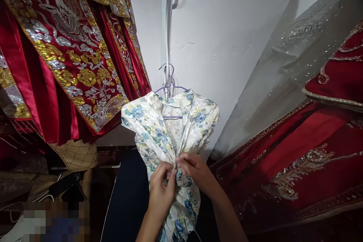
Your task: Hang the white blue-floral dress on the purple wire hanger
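A white garment with a blue and yellow flower print (167,128) hangs on a purple wire hanger (171,83) in the middle of the view. My left hand (161,189) pinches the gathered cloth at the garment's waist. My right hand (193,170) pinches the same bunched cloth from the right, fingertips meeting the left hand's. Below my hands the printed cloth hangs down loose.
Red garments with gold and silver embroidery (65,53) hang at the left. A grey beaded garment (289,68) and a red embroidered one (306,159) hang at the right. A white wall (221,26) stands behind. Dark cloth (127,196) and clutter lie low at the left.
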Available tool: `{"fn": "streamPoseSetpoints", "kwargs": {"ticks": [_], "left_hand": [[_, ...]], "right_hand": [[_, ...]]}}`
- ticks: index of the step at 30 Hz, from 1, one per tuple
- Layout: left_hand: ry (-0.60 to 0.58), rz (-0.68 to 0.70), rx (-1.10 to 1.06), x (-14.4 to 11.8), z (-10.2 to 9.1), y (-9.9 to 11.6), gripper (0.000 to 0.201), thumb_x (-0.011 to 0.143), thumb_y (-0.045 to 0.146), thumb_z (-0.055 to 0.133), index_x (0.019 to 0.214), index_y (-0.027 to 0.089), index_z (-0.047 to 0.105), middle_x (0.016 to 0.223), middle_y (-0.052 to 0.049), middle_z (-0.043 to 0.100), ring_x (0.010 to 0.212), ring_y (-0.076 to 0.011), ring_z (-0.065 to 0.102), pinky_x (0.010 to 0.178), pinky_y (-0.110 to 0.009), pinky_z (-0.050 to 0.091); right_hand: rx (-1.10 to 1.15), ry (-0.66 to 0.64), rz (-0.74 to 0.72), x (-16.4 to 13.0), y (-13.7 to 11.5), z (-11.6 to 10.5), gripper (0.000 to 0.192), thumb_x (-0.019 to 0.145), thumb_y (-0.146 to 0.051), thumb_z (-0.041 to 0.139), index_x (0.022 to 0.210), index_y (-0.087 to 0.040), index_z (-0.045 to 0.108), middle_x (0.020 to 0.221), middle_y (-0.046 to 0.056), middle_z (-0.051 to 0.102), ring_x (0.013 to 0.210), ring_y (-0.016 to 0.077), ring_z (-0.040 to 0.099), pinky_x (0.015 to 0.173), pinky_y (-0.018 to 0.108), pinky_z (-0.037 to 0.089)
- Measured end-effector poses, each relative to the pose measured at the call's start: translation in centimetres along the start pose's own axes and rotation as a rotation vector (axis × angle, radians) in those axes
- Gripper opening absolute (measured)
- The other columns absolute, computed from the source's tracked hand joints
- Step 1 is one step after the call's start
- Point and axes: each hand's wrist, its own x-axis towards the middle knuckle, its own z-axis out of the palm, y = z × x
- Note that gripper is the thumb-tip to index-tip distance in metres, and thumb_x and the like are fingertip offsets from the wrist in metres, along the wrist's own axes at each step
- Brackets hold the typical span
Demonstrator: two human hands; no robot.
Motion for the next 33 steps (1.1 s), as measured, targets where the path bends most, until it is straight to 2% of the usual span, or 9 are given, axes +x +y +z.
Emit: {"fn": "streamPoseSetpoints", "kwargs": {"ticks": [5,11,14,18,23,25,27,30,33], "left_hand": [[-0.077,0.019,0.059,0.2,-0.3,0.0,0.017,0.098,0.030,0.051,0.084,0.019,0.053,0.078,-0.001,0.048,0.069,-0.0144,0.048,0.062,-0.026,0.037],[-0.163,-0.017,0.142,0.5,-0.7,0.2,0.019,0.096,0.030,0.051,0.079,0.020,0.050,0.074,-0.001,0.048,0.063,-0.0146,0.047,0.056,-0.025,0.033],[-0.237,-0.021,0.162,0.7,-1.0,-0.2,0.018,0.096,0.028,0.049,0.081,0.020,0.051,0.073,-0.001,0.051,0.063,-0.0148,0.050,0.055,-0.025,0.034],[-0.268,0.022,0.191,3.1,-2.2,0.8,0.012,0.094,0.028,0.055,0.086,0.020,0.059,0.074,0.000,0.056,0.063,-0.0142,0.053,0.058,-0.025,0.039],[0.078,0.329,0.154,10.6,-4.0,6.2,0.023,0.098,0.029,0.053,0.117,0.023,0.064,0.106,-0.006,0.066,0.078,-0.0149,0.060,0.070,-0.027,0.046],[0.092,0.449,0.194,13.7,-4.3,8.1,0.030,0.100,0.027,0.049,0.128,0.023,0.059,0.105,-0.006,0.066,0.079,-0.0151,0.060,0.073,-0.028,0.047],[0.066,0.552,0.287,16.1,-4.2,9.4,0.024,0.100,0.026,0.049,0.119,0.020,0.063,0.101,-0.006,0.066,0.082,-0.0163,0.060,0.076,-0.029,0.047],[0.072,0.664,0.416,17.8,-4.1,10.6,0.016,0.100,0.025,0.050,0.100,0.017,0.064,0.094,-0.006,0.066,0.088,-0.0177,0.060,0.079,-0.030,0.046],[0.191,0.712,0.427,18.1,-5.4,11.6,0.016,0.100,0.025,0.050,0.098,0.016,0.063,0.094,-0.005,0.065,0.089,-0.0172,0.060,0.081,-0.030,0.046]], "right_hand": [[-0.340,0.110,-0.173,3.0,-1.1,-2.3,0.036,0.096,-0.040,0.049,0.065,-0.021,0.050,0.062,-0.003,0.044,0.061,0.0145,0.042,0.060,0.027,0.030],[-0.740,0.278,-0.472,11.7,-6.2,-7.0,0.035,0.097,-0.036,0.046,0.066,-0.021,0.051,0.067,0.000,0.053,0.067,0.0169,0.048,0.063,0.028,0.028],[-0.794,0.383,-0.518,14.0,-8.1,-7.9,0.031,0.095,-0.033,0.049,0.067,-0.021,0.053,0.066,0.000,0.053,0.065,0.0161,0.047,0.063,0.028,0.026],[-0.626,0.381,-0.517,13.3,-8.4,-6.3,0.029,0.094,-0.032,0.051,0.067,-0.021,0.053,0.059,-0.003,0.047,0.057,0.0137,0.042,0.060,0.028,0.027],[-0.051,0.435,-0.495,11.5,-7.9,-3.7,0.018,0.085,-0.024,0.053,0.068,-0.020,0.057,0.063,-0.001,0.056,0.055,0.0125,0.047,0.054,0.026,0.034],[0.125,0.401,-0.430,11.3,-8.1,-3.1,0.016,0.085,-0.025,0.051,0.071,-0.020,0.059,0.065,0.000,0.059,0.051,0.0110,0.045,0.050,0.025,0.033],[0.210,0.381,-0.384,11.5,-8.3,-2.7,0.016,0.086,-0.028,0.052,0.075,-0.020,0.060,0.067,0.000,0.061,0.048,0.0095,0.042,0.047,0.024,0.031],[0.255,0.380,-0.374,12.3,-7.6,-2.3,0.017,0.085,-0.032,0.057,0.076,-0.019,0.063,0.066,0.000,0.061,0.049,0.0086,0.042,0.048,0.023,0.031],[0.304,0.409,-0.298,13.2,-5.4,-1.9,0.017,0.080,-0.031,0.060,0.070,-0.017,0.063,0.058,-0.002,0.056,0.050,0.0088,0.043,0.049,0.023,0.032]]}}
